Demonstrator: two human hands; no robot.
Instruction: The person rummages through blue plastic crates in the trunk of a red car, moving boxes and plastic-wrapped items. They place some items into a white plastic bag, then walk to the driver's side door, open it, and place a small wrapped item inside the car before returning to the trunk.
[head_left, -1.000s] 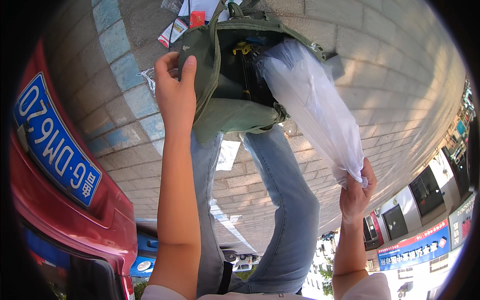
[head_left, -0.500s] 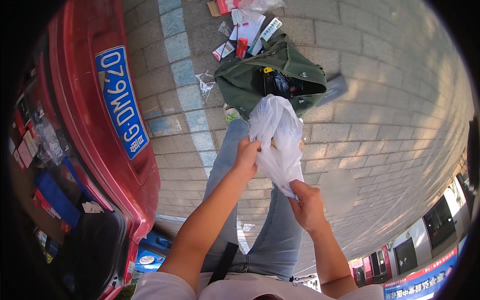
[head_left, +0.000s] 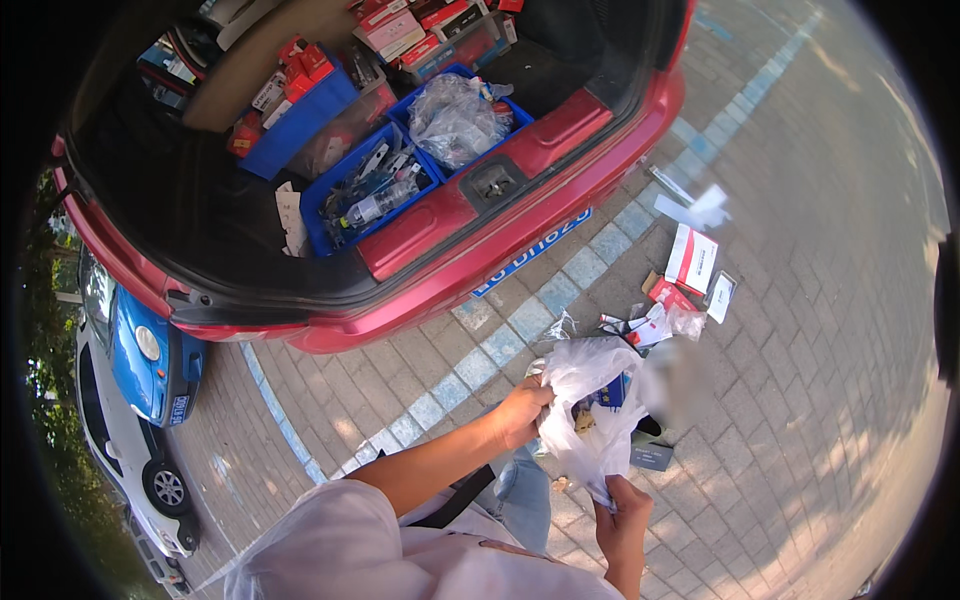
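A thin white plastic bag (head_left: 580, 365) is stretched between my two hands, its mouth spread apart. My left hand (head_left: 522, 412) pinches the near left edge of the bag. Lower down, my right hand (head_left: 626, 505) is closed on the bag's bottom right edge. Through the mouth show a blue piece (head_left: 612, 390) and a small tan piece (head_left: 584, 420), whose kinds I cannot make out. The bag covers most of what lies beneath it. A dark flat box (head_left: 652, 456) lies on the paving just beyond my right hand.
A red car's open boot (head_left: 540, 150) holds a blue bin (head_left: 320, 200) of packaged items, another blue bin (head_left: 522, 120) with clear plastic wrap (head_left: 455, 120), and red boxes. Opened cartons (head_left: 692, 257) and papers lie on the paving. A blue car (head_left: 150, 345) stands at left.
My view has swung left, bringing the car's boot into sight. The plastic bag's mouth has been spread wider, revealing pieces within. Both hands keep hold of it.
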